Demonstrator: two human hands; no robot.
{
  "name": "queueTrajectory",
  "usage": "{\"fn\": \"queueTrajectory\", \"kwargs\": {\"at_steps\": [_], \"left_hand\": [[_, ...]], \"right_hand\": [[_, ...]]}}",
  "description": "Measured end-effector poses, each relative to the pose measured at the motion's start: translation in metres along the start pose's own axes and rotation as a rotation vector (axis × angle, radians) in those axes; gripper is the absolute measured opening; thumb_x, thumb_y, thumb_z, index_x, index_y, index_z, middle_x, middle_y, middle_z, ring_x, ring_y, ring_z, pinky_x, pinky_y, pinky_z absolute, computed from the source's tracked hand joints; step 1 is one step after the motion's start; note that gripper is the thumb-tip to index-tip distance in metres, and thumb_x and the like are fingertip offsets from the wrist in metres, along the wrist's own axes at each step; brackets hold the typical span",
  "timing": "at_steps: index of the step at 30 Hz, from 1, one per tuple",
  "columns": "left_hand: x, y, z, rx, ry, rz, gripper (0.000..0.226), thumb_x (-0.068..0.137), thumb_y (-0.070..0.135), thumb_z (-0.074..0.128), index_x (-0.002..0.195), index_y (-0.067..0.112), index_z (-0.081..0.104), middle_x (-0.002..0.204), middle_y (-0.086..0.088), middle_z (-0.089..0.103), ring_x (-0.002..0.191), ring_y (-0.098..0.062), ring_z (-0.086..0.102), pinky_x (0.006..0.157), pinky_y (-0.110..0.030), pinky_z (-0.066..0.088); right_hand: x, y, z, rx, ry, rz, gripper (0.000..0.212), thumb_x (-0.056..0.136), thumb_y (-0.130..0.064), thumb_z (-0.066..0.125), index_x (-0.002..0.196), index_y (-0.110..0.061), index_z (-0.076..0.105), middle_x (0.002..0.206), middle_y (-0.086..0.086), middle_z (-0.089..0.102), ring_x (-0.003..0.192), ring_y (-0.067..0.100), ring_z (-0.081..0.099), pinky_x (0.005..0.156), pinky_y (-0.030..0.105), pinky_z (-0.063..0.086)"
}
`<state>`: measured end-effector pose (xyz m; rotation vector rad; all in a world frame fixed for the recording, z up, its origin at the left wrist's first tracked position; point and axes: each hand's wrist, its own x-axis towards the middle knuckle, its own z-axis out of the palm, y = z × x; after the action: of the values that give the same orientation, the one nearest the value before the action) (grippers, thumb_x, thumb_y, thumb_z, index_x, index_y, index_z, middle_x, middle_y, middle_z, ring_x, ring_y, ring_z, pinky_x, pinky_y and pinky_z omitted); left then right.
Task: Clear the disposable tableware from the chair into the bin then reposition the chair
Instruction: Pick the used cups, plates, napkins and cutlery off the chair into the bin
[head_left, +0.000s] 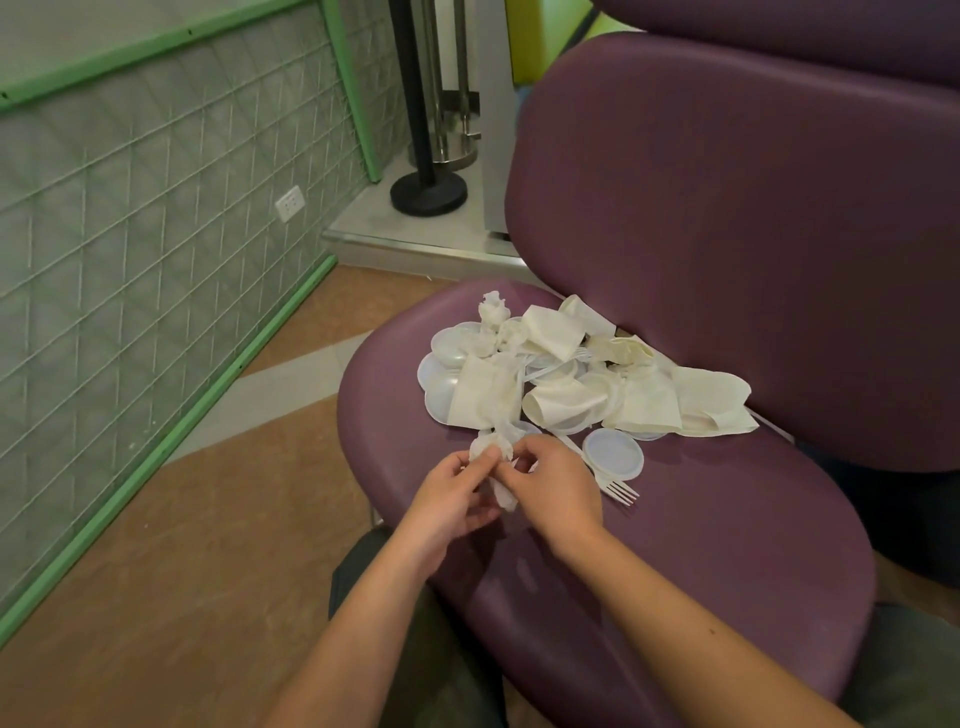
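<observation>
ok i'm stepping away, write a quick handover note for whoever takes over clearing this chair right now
Left hand and right hand: both pinch a crumpled white tissue at the front of the purple chair seat.
Pile of tableware: on the seat near the backrest, made up of round plastic lids, flattened paper cups and napkins.
Loose pieces: one round lid and a white plastic fork, just right of the hands.
Done: nothing is visibly cleared yet; no bin is in view.
Left: gather the tissue, pile, lid and fork, carry them to the bin, then reposition the chair.
</observation>
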<state>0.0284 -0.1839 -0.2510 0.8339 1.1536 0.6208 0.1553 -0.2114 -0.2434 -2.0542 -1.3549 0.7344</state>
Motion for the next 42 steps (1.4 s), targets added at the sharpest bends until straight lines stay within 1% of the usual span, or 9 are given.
{"fn": "queueTrajectory", "kwargs": {"at_steps": [4,8,12,16,20,27,36,39,42], "left_hand": [[0.008,0.004,-0.009,-0.072,0.118,0.041,0.030,0.094,0.031,0.061,0.114,0.009,0.059,0.104,-0.010,0.073,0.086,-0.021,0.071,0.070,-0.028,0.058],[0.013,0.009,-0.023,-0.110,0.240,0.071,0.029,0.094,0.026,0.062,0.115,0.007,0.057,0.110,-0.012,0.070,0.095,-0.022,0.070,0.064,-0.024,0.057],[0.013,0.009,-0.033,-0.063,0.223,0.024,0.027,0.092,0.024,0.064,0.111,0.006,0.061,0.107,-0.013,0.072,0.097,-0.023,0.070,0.074,-0.028,0.057],[0.013,0.010,-0.038,-0.045,0.223,0.023,0.025,0.093,0.020,0.062,0.115,0.010,0.062,0.108,-0.010,0.072,0.093,-0.019,0.070,0.068,-0.025,0.056],[0.010,0.014,-0.034,-0.093,0.171,0.029,0.022,0.095,0.021,0.058,0.116,0.025,0.063,0.108,-0.002,0.072,0.092,-0.015,0.070,0.064,-0.024,0.054],[0.005,0.016,-0.020,-0.231,-0.099,-0.109,0.031,0.097,0.033,0.053,0.112,0.009,0.067,0.101,-0.011,0.071,0.092,-0.020,0.068,0.076,-0.029,0.052],[0.010,0.002,-0.022,-0.336,-0.047,-0.090,0.033,0.095,0.001,0.046,0.124,0.011,0.058,0.100,-0.011,0.068,0.078,-0.020,0.063,0.074,-0.033,0.046],[0.007,0.003,-0.024,-0.248,-0.047,-0.094,0.025,0.098,0.010,0.047,0.103,0.012,0.071,0.097,-0.010,0.066,0.076,-0.017,0.056,0.070,-0.029,0.042],[0.006,0.002,-0.026,-0.160,0.050,-0.136,0.029,0.099,0.032,0.053,0.107,0.008,0.068,0.097,-0.011,0.071,0.085,-0.019,0.065,0.077,-0.031,0.052]], "right_hand": [[0.013,-0.005,0.000,0.078,-0.089,0.031,0.015,0.076,-0.040,0.065,0.087,-0.032,0.058,0.083,-0.013,0.062,0.074,0.002,0.056,0.062,0.025,0.041],[0.029,0.003,0.007,0.017,-0.007,0.127,0.026,0.082,-0.032,0.057,0.108,-0.030,0.058,0.091,-0.012,0.066,0.089,0.017,0.062,0.073,0.032,0.047],[0.040,0.011,0.021,-0.133,0.005,0.131,0.036,0.091,-0.034,0.053,0.127,-0.028,0.055,0.114,-0.004,0.066,0.108,0.023,0.061,0.075,0.031,0.040],[0.041,0.014,0.028,-0.173,0.034,0.077,0.017,0.093,-0.036,0.055,0.102,-0.029,0.068,0.102,-0.006,0.065,0.103,0.018,0.060,0.076,0.032,0.047],[0.025,0.009,0.029,-0.067,0.059,-0.179,0.012,0.089,-0.032,0.062,0.093,-0.022,0.067,0.105,-0.005,0.058,0.105,0.014,0.050,0.084,0.031,0.044],[-0.016,0.002,0.025,0.056,-0.069,-0.425,0.004,0.082,-0.035,0.060,0.082,-0.031,0.062,0.115,-0.022,0.046,0.106,0.005,0.039,0.093,0.016,0.029],[-0.011,0.002,0.027,0.070,0.055,-0.218,0.010,0.077,-0.038,0.073,0.083,-0.030,0.070,0.092,-0.016,0.050,0.097,0.007,0.041,0.090,0.031,0.043],[-0.006,0.002,0.030,0.069,0.078,-0.195,0.025,0.076,-0.043,0.072,0.097,-0.032,0.062,0.105,-0.012,0.050,0.104,0.009,0.042,0.090,0.031,0.044],[0.002,0.000,0.033,0.055,0.050,-0.175,0.038,0.077,-0.042,0.071,0.112,-0.028,0.060,0.114,-0.010,0.050,0.111,0.011,0.040,0.095,0.030,0.043]]}}
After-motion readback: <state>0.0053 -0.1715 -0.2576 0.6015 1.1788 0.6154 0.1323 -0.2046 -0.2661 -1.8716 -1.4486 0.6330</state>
